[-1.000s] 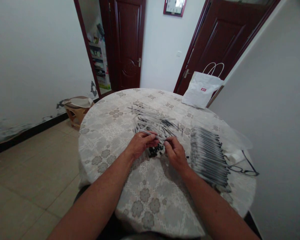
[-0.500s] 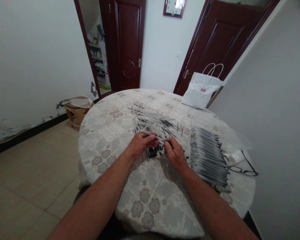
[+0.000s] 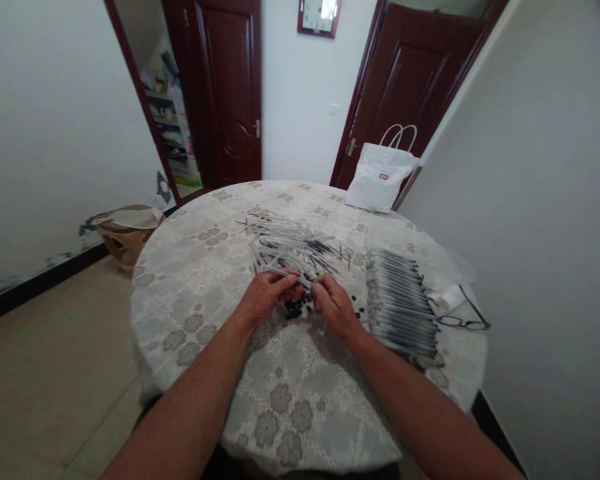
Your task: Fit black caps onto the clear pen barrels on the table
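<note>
My left hand (image 3: 266,295) grips a thin clear pen (image 3: 286,273) at the middle of the round table (image 3: 190,280). My right hand (image 3: 333,307) is pinched at the pen's right end; what its fingertips hold is too small to make out. Small black caps (image 3: 296,308) lie in a little heap between and under my hands. Just beyond my hands lies a loose pile of clear pen barrels and black refills (image 3: 290,245). To the right of my right hand, a neat row of assembled pens (image 3: 399,300) is laid side by side.
A white paper bag (image 3: 379,179) stands at the table's far right edge. Glasses (image 3: 463,319) and a clear plastic bag (image 3: 443,265) lie at the right rim. A low stool (image 3: 127,230) stands on the floor at left. Dark doors behind.
My hands keep the same grip on the pen. The view has shifted, so the table and hands sit a little further left in the picture.
</note>
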Demonstrator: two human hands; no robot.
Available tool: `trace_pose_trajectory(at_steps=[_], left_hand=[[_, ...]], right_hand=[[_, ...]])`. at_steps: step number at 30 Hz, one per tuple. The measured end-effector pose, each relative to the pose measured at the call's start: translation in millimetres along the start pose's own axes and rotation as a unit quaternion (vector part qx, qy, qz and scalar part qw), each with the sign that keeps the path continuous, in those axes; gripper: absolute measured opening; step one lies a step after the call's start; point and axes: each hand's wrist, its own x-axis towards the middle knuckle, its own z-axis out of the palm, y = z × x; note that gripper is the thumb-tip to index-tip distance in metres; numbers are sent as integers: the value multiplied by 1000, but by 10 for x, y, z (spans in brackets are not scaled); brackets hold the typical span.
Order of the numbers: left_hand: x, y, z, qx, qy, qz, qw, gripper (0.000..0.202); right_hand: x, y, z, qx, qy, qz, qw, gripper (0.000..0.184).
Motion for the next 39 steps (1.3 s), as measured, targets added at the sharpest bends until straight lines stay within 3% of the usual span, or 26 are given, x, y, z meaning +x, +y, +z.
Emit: trace_pose_trajectory(at_steps=[3, 8, 11, 15, 20, 25, 28, 30, 32, 34, 39], left_hand=[[3, 28, -9, 10, 7, -1, 1000, 34], [42, 61, -62, 4, 64, 22, 998, 34], [58, 62, -76, 8, 84, 45, 995, 35], [46, 75, -30, 29, 73, 59, 995, 46], [11, 96, 21, 88, 69, 53, 992, 51], [6, 44, 36, 108, 15, 47, 993, 48], [12, 13, 32, 112, 11, 63, 992, 46], [13, -14, 22, 148, 23, 85, 985, 42], [8, -59, 21, 242, 19, 133, 961, 29], [-2, -124, 43, 347, -10, 192, 918, 18], [-31, -300, 181, 544, -127, 282, 780, 22]], right_hand=[[7, -63, -10, -57, 16, -30, 998, 22], [67, -157, -105, -157, 23, -67, 985, 29], [109, -189, -147, -190, 15, -102, 976, 18], [146, -247, -195, -227, -10, -148, 963, 14], [141, -399, -424, -299, -69, -119, 944, 8], [47, -434, -600, -316, -99, -101, 938, 9], [-14, -372, -646, -309, -64, -87, 945, 12], [-25, -323, -700, -294, 10, -70, 953, 15], [-16, -276, -771, -272, 95, -51, 956, 19], [-4, -226, -833, -251, 158, -45, 954, 22], [-47, -83, -838, -241, 211, -94, 943, 22]])
